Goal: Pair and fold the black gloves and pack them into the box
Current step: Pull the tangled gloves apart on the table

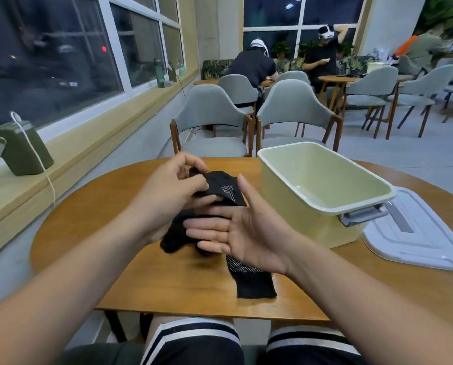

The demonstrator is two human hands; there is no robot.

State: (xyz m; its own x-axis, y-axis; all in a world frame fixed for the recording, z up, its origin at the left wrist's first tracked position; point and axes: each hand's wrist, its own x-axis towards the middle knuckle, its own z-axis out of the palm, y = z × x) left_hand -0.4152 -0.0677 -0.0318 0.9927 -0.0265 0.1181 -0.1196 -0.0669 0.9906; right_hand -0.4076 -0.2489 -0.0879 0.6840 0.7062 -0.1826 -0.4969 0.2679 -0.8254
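The left hand (172, 191) pinches a folded black glove (221, 187) above the counter (109, 227). Its fingers (207, 200) are curled under the cloth and the thumb presses down on top. The right hand (249, 233) lies palm up just below and to the right of that grip. Its fingers (207, 229) are straight, close together and holding nothing, and their tips reach in beneath the lower edge of the held glove. Under the right hand a second glove (255, 284) lies flat on the counter, dotted side up, its cuff end toward the person. Just left of the right fingertips and below the left hand sits a dark bunched heap (175, 238), probably more gloves, though the folds are too dark to count. To the right of both sets of fingers stands the pale yellow-green box (286, 206), open at the top, with a grey latch (362, 217) on its near end. Past the box, farther right, a white lid (417, 241) lies flat on the counter.
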